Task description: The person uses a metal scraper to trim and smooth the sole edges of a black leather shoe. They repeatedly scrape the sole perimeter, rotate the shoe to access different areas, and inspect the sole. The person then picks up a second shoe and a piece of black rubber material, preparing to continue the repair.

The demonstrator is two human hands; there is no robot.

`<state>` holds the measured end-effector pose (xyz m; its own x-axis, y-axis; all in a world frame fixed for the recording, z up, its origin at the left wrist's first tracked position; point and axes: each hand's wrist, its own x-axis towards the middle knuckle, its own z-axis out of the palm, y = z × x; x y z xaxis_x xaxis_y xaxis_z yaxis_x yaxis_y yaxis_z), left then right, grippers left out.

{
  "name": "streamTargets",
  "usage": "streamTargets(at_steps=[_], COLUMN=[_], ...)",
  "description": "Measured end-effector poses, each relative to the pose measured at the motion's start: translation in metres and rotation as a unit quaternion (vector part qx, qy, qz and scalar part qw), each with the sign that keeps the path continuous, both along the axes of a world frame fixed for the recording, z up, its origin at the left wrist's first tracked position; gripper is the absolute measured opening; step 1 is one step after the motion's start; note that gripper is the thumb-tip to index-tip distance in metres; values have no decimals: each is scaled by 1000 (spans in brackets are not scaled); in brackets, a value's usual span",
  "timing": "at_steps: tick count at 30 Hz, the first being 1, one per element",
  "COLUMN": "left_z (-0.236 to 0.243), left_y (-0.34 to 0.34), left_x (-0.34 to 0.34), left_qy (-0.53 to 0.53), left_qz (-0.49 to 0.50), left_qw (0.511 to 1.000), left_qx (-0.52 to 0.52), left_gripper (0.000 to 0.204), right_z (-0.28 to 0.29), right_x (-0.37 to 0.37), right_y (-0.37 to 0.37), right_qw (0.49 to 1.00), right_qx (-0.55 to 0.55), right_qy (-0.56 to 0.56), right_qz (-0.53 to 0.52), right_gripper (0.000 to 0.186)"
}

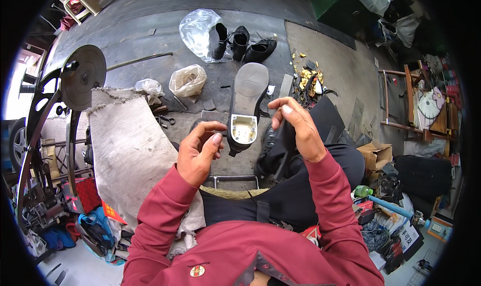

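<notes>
A dark shoe stands sole up in front of me, toe pointing away. At its heel end a pale, hollow heel seat lies exposed, with small dark spots in its corners. My left hand is just left of the heel, its index finger reaching toward the shoe's edge and its thumb apart. To the right of the shoe, my right hand hovers with loosely bent fingers; I make out nothing between them. A narrow black strip hangs below this hand, and whether the two touch is unclear.
Beyond the shoe, several black shoes stand by a clear plastic bag. An open pale bag and scissors lie left of centre. A wheeled machine stands at left; scraps lie at right. Grey cloth covers my left thigh.
</notes>
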<state>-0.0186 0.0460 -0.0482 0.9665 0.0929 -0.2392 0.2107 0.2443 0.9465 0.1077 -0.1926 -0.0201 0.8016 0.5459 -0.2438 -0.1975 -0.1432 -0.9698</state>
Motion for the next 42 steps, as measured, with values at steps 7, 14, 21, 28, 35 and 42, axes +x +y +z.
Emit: streamTargets(at_steps=[7,14,21,28,35,42], left_z=[0,0,-16,-12,-3,-3], left_y=[-5,-9,5,14,10,18], left_x=[5,6,10,13,15,15], left_qy=[-1,33,73,115,172,169], left_qz=[-67,-80,58,-26,-71,-22], left_qw=[998,996,975,985,977,979], left_qx=[9,-18,-201,-125,-100,-108], left_gripper=[25,19,33,31,14,10], right_z=[-7,-8,-10,-28,-25,-9], right_x=[-9,-17,-21,-20,-31,-56], right_y=[24,32,31,37,32,13], right_qw=[992,988,980,988,990,970], right_qx=[72,103,82,34,-60,-31], right_qy=[103,107,144,48,33,183], right_qz=[-4,-46,-107,-144,-121,-158], right_gripper=[24,25,22,18,28,41])
